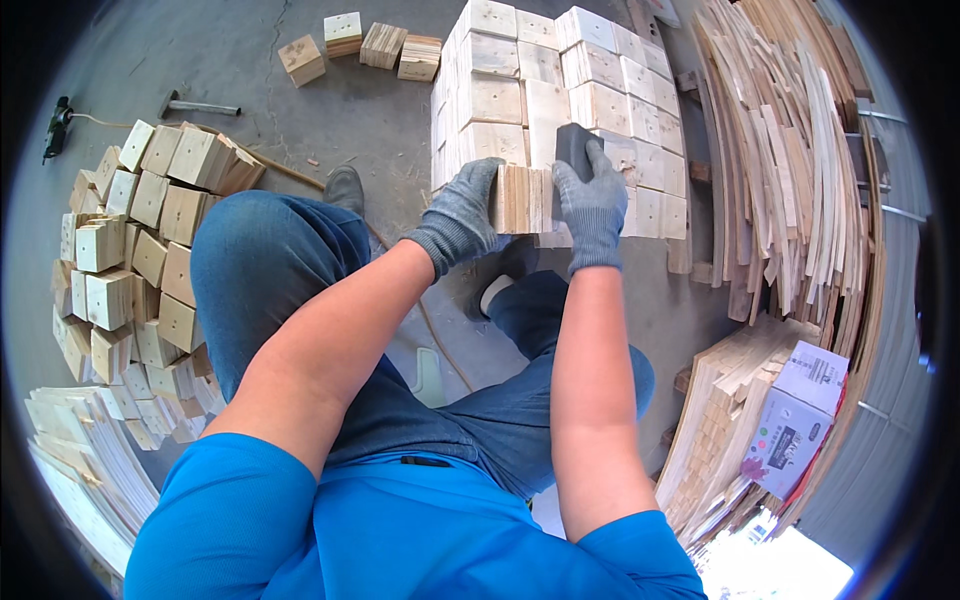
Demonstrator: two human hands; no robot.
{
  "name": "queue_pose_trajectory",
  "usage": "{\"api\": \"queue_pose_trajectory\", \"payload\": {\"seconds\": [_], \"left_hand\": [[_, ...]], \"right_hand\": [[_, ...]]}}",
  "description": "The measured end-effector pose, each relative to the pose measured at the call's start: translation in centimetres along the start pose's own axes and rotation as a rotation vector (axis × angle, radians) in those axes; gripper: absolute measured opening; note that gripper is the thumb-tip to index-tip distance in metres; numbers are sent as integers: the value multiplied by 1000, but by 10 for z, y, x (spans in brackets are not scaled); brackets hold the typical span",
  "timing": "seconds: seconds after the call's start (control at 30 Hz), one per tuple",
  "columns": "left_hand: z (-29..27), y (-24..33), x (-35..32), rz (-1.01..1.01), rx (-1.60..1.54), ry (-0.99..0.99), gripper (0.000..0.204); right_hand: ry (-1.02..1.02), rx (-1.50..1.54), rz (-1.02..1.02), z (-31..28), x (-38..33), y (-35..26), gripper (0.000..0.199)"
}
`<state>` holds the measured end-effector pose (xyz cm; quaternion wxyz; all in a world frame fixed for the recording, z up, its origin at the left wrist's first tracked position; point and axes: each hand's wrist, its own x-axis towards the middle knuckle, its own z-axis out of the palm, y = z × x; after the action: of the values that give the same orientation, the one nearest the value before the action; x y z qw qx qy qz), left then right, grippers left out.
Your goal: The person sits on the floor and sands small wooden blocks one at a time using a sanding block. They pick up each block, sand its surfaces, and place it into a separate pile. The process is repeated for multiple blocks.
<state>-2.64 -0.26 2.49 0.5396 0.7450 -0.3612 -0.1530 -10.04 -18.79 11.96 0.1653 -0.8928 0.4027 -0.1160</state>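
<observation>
Both of my hands wear grey knit gloves. My left hand (pixel 460 212) is closed on the left side of a wooden block (pixel 522 200), whose striped, layered face is turned toward me. In my right hand (pixel 594 208) is a dark rectangular block (pixel 575 148), gripped between thumb and fingers at the wooden block's right side. Whether the dark block touches the wood is hidden by my glove. Just beyond my hands stands a large stack of pale wooden blocks (pixel 495 100), several rows high.
A heap of loose wooden blocks (pixel 150 260) lies at my left. Beyond it are a hammer (pixel 205 106) and a dark corded power tool (pixel 60 130). Several blocks (pixel 382 46) sit on the floor ahead. Long wood strips (pixel 780 150) and a printed carton (pixel 790 425) are at right.
</observation>
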Motion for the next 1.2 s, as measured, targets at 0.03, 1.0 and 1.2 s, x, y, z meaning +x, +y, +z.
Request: {"api": "queue_pose_trajectory", "payload": {"seconds": [0.03, 1.0, 1.2], "left_hand": [[1, -2, 0, 9, 6, 2, 88], [0, 2, -4, -16, 38, 53, 92], [-3, 5, -2, -85, 9, -23, 97]], "right_hand": [[25, 15, -10, 0, -11, 4, 71], [-398, -32, -272, -49, 19, -40, 68], [-666, -226, -402, -65, 36, -110, 70]]}}
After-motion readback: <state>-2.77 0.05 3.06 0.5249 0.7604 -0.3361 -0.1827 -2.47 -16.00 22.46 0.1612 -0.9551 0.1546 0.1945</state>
